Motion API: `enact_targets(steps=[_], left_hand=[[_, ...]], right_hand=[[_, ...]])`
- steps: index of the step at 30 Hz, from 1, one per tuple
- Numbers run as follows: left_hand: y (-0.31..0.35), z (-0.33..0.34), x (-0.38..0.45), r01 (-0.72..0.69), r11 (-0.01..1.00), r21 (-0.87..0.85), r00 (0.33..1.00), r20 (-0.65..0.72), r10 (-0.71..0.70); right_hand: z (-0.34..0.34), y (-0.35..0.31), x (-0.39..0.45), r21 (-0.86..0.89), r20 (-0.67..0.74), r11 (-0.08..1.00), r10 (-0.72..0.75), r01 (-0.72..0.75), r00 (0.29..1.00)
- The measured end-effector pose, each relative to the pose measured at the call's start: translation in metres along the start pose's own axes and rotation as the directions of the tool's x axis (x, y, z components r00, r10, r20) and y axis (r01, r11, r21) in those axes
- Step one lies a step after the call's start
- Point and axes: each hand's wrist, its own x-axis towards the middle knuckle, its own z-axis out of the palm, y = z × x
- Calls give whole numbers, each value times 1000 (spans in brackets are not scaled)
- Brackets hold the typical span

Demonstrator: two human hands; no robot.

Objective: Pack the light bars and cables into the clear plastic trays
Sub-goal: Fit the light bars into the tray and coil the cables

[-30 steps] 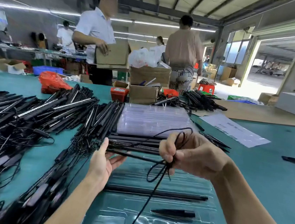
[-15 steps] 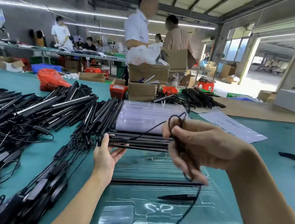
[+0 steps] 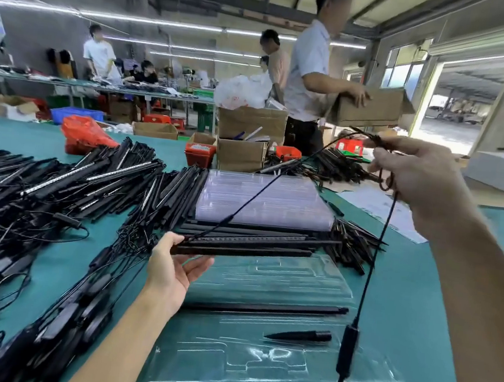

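Workshop floor with a big teal-green table [image 3: 420,304] taking up most of the view, strip lights overhead and an open doorway at the far right. Heaps of black light bars and tangled cables [image 3: 39,198] cover the left side of the table, a stack of clear trays [image 3: 262,198] sits in the middle, and cardboard boxes [image 3: 242,155] plus a red bin [image 3: 200,153] line the far edge. Behind that a person in a light shirt [image 3: 308,71] carries a cardboard box [image 3: 370,107]; more people are at a back table.

Closest to the camera lies an open clear plastic tray [image 3: 256,364] with one light bar [image 3: 262,306] in a slot and a black spike [image 3: 297,335] below it.

Left hand [image 3: 172,269] holds the near end of a light bar [image 3: 244,243] – thumb on top, fingers spread underneath – just above the tray's far edge. Its cable [image 3: 263,189] runs up to the right hand [image 3: 418,178], raised well above the table, fingers curled round a bunched bit of it. From there the cable drops straight down, with an inline black box [image 3: 346,349] hanging over the tray's right side
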Motion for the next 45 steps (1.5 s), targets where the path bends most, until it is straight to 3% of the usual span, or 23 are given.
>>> enact_targets(steps=[5,11,15,17,18,19,20,21,22,23,25,27,28,32,38,45], left_hand=[[5,-11,-24,61,996,63,998,-7,-60],[5,-25,-43,102,968,231,993,29,-111],[7,-30,-49,112,897,428,987,60,-152],[9,-31,-51,51,799,599,994,48,-99],[10,-32,-52,1,716,698,999,38,-38],[10,-34,-52,-60,568,821,998,37,51],[10,-37,-51,-118,324,939,985,70,157],[9,-40,-50,-151,4,989,953,144,265],[7,-41,-51,-165,-248,955,901,248,355],[4,-42,-53,-221,-348,911,834,361,417],[-2,-42,-54,-477,-278,834,729,552,404],[-8,-45,-52,-660,-133,740,694,667,271],[-11,-46,-52,-694,-125,709,687,704,182],[-20,-49,-42,-673,-234,702,721,693,6],[-24,-47,-40,-668,-281,689,712,702,30],[-26,-52,-45,-664,-238,709,717,694,67]], right_hand=[[21,29,2,-89,-138,985,-156,145,978],[33,43,2,-115,-166,972,-224,207,960],[34,45,2,-133,-157,968,-232,212,960],[33,47,1,-150,-143,967,-225,204,964],[33,48,1,-155,-133,967,-225,204,965],[33,48,0,-158,-124,966,-225,204,967],[33,48,0,-155,-114,966,-226,207,968],[34,48,-1,-146,-102,966,-227,211,969],[35,48,-2,-132,-86,967,-230,218,969],[36,47,-3,-119,-64,967,-234,226,970],[39,48,-5,-114,-15,965,-239,236,971],[42,51,-6,-127,11,962,-242,241,970],[43,52,-6,-133,15,960,-246,246,969],[46,58,-8,-139,38,953,-267,270,963],[46,69,-11,-128,7,953,-275,274,961],[50,77,-18,-136,72,954,-259,267,963]])
